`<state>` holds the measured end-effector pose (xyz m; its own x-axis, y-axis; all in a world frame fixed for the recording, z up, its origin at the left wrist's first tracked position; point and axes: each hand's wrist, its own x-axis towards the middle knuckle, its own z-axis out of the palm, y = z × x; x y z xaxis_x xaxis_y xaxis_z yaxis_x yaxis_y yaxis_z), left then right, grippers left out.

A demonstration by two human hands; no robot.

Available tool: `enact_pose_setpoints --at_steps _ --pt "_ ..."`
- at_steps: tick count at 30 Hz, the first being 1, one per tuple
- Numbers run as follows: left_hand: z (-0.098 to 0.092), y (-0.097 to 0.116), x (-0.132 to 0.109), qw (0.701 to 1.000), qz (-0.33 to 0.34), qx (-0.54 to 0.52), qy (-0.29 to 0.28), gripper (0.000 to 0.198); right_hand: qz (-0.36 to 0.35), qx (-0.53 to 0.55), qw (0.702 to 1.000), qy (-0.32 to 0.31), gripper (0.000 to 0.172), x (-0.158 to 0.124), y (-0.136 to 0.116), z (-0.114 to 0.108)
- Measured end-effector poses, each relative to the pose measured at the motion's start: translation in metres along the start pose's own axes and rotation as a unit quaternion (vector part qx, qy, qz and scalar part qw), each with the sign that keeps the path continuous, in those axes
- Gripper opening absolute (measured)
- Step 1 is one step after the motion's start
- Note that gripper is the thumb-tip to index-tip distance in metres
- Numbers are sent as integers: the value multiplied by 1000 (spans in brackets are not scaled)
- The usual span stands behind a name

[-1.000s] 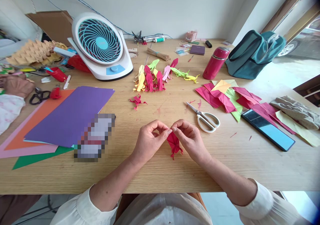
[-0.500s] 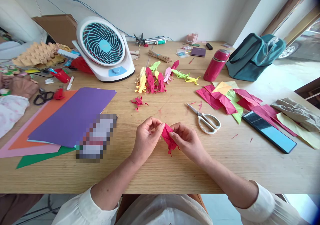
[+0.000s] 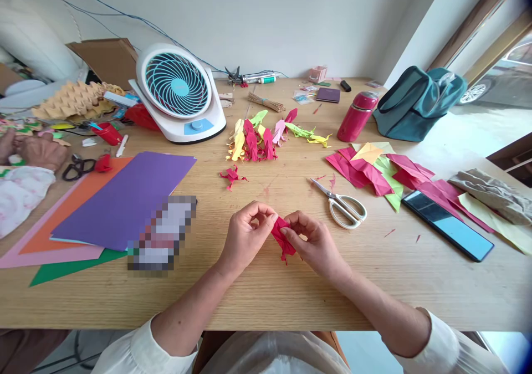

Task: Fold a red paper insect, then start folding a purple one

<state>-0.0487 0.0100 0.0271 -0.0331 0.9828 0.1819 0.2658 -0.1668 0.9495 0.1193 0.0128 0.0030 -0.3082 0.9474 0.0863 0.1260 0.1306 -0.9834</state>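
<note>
Near the tabletop's front edge (image 3: 266, 319), I see left hand (image 3: 247, 235) and right hand (image 3: 315, 244) pinching red folded paper (image 3: 284, 244), seemingly to steady its partly hidden creases.

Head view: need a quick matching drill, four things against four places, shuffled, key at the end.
Things
1. folded red paper
2. white-handled scissors
3. purple sheet
4. red bottle

Places
A. lying over part of an orange sheet
B. just left of the teal bag
C. pinched in the fingers of the left hand and right hand
D. flat on the table, beyond the right hand and off to its right

Pairs: 1-C, 2-D, 3-A, 4-B
</note>
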Motion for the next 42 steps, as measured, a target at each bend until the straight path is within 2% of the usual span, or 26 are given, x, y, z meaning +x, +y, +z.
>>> enact_pose_setpoints --at_steps 10,17,22,25,28,31,34,36,38,40,42 --pt "-5 -5 1 998 7 -58 10 22 22 39 998 -49 35 1 2 -2" --pt "-8 -14 7 995 -8 -84 53 20 32 70 994 -80 41 4 1 -4" --pt "-8 -15 9 998 -10 -56 31 24 77 127 985 -89 41 7 0 -6" --pt "-8 -12 8 999 29 -9 29 26 107 153 979 -82 40 8 0 -8" --pt "-8 -10 5 988 136 66 40 22 144 200 968 -50 41 10 0 -10" --pt "-6 -8 3 945 276 177 18 25 171 260 950 -22 43 11 -1 -12" --pt "-4 -8 3 900 356 249 -36 29 185 310 932 8 49 13 -1 -13" --pt "-3 -9 3 886 376 263 -64 26 194 332 923 13 50 13 -1 -13" --pt "-3 -10 3 887 379 255 -65 23 199 346 917 7 47 12 -2 -13" --pt "-3 -11 3 904 359 227 -49 20 195 354 915 -5 41 12 -4 -13" --pt "-3 -12 3 940 290 176 -26 13 169 347 923 -9 38 11 -6 -14"
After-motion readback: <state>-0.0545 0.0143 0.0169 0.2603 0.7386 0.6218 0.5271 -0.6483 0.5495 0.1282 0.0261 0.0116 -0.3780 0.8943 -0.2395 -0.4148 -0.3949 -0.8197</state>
